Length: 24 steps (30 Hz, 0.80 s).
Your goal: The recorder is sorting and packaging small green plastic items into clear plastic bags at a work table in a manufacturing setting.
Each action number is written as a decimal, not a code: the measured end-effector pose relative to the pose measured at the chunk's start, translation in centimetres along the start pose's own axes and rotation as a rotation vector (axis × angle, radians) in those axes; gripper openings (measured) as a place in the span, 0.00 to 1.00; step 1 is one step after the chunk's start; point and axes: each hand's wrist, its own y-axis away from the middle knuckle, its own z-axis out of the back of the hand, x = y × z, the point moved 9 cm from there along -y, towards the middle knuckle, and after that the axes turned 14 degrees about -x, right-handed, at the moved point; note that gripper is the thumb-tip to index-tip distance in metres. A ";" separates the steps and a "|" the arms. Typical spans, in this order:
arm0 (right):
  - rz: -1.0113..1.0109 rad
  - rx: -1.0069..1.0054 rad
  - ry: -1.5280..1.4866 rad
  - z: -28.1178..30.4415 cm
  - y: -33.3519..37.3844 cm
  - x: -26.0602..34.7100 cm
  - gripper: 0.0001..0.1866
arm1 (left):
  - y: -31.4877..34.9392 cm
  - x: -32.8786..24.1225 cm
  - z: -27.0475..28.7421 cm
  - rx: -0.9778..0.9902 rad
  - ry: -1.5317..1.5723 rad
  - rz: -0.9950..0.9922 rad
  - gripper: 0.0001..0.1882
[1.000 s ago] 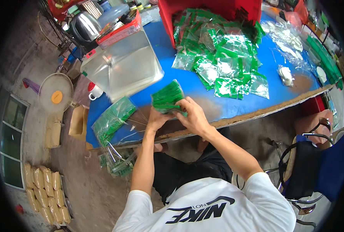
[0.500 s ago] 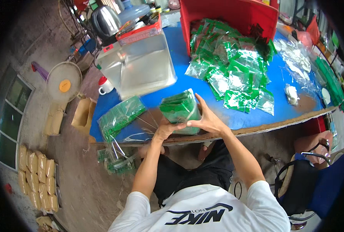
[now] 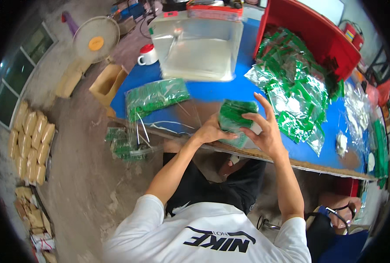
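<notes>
Holding: left hand (image 3: 211,131) has a closed grip on the lower left of a stack of green-banded pouches (image 3: 237,115), thumb across the near part. Stack lies between the hands, over the near edge of the bench (image 3: 206,91), long axis running roughly away from the body. Right hand (image 3: 267,135) at its right side, well open, one finger raised and the others bent over the right edge; whether those tips touch cannot be told, and no firm hold shows. Left is the nearer hand. Counts, left to right: tan filled bags (image 3: 30,141), about a dozen, piled on the floor; one round fan (image 3: 96,43); one open cardboard carton (image 3: 102,89) beside the bench's left end; one white mug (image 3: 148,56) with red lid; one clear-wrapped pack of green-banded pouches (image 3: 158,97) near the left edge; one clear plastic bin (image 3: 199,55); one held stack, its pouches too tightly layered to number; one heap of green-and-clear packets (image 3: 291,87), many and overlapping, count not possible; one red bin (image 3: 324,37) tipped toward the heap; one small white packet (image 3: 341,144), apart from the heap, to its right.
</notes>
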 end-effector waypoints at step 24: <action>-0.584 0.082 -0.144 -0.9 2.0 -5.9 0.16 | 1.4 -2.2 -1.1 -0.002 0.146 0.143 0.30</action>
